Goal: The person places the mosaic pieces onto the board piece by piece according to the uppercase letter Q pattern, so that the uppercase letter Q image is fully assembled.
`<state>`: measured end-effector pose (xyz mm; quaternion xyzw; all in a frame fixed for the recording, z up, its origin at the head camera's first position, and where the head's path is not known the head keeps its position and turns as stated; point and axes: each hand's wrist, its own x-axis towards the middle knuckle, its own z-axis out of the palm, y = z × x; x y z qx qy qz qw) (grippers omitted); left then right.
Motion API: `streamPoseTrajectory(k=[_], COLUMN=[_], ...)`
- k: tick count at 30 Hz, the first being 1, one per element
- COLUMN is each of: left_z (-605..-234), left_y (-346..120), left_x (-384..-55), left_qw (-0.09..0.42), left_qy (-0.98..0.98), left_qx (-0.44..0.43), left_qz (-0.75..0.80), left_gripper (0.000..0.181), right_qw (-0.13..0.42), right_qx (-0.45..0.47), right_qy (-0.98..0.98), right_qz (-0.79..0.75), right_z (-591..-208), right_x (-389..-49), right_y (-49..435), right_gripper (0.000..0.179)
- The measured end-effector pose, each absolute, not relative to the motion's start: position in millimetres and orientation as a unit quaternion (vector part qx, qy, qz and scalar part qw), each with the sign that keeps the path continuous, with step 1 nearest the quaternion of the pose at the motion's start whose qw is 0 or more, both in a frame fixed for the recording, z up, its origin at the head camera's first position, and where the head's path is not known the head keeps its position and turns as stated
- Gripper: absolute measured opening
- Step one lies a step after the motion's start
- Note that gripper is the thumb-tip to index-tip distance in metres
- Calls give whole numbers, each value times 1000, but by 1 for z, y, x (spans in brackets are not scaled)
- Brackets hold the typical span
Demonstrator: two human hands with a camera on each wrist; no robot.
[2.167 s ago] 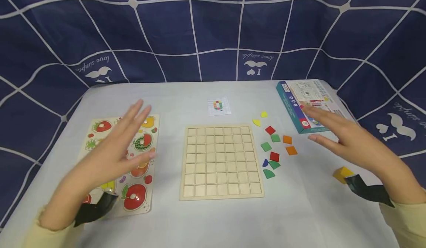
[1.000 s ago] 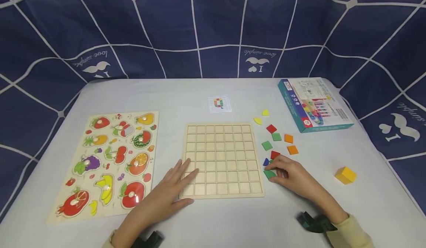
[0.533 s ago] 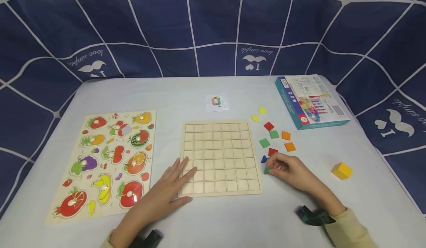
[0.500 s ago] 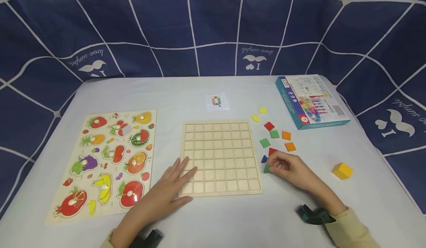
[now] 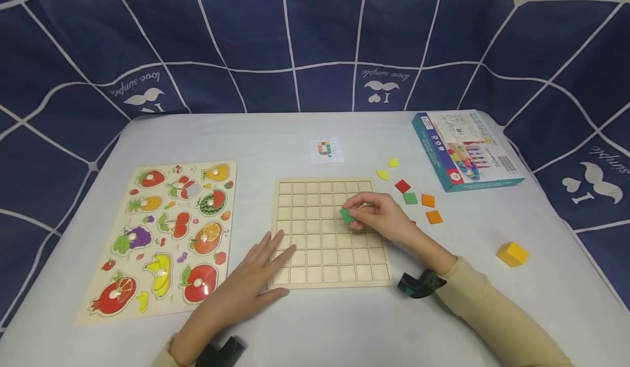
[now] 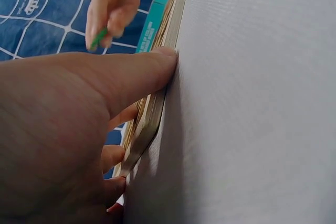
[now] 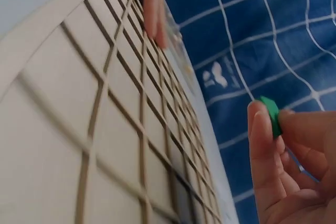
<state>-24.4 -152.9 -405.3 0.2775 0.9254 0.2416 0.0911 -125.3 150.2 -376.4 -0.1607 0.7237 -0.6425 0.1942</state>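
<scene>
A green piece (image 5: 346, 216) is pinched between the thumb and forefinger of the right hand (image 5: 378, 214); it is held above the wooden grid board (image 5: 331, 274), clear of its cells, as is shown by the right wrist view. The left edge of the board is touched by the left hand (image 5: 251, 279) — its fingers are spread over the nearest cells, and its thumb is laid against the near corner.

To the right of the board, two yellow pieces (image 5: 382, 175), a red square (image 5: 402, 186), a green square (image 5: 410, 198) and two orange squares (image 5: 434, 217) are scattered on the white surface (image 5: 315, 328); another bit of red is mostly hidden by the right hand. A patterned card (image 5: 326, 150) is placed beyond the board. A fruit puzzle (image 5: 169, 205) is set on the left — a teal-sided box (image 5: 467, 151) and a yellow block (image 5: 513, 254) on the right.
</scene>
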Motion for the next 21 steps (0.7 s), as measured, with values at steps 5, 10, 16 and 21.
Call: streamPoseTrajectory(k=[5,10,16,21], left_z=[-405,-405,-404,-403], left_y=[-153,-152,-152,-151], left_x=[-24,-25,-25,-26], left_qw=[97,101,101,99], left_qy=[927,929,928,929], left_qx=[272,270,272,274], left_qz=[238,233,232,229], left_gripper=[74,75,74,74], right_qw=[213,214,205,192], right_qx=[-161,-162,-184,-180], right_qy=[709,730,747,746], right_qz=[-653,-629,-605,-612], right_z=[-386,-392,-395,-394], right_x=[-133,-133,-135,-137], right_y=[124,114,110,106], right_gripper=[20,18,17,15])
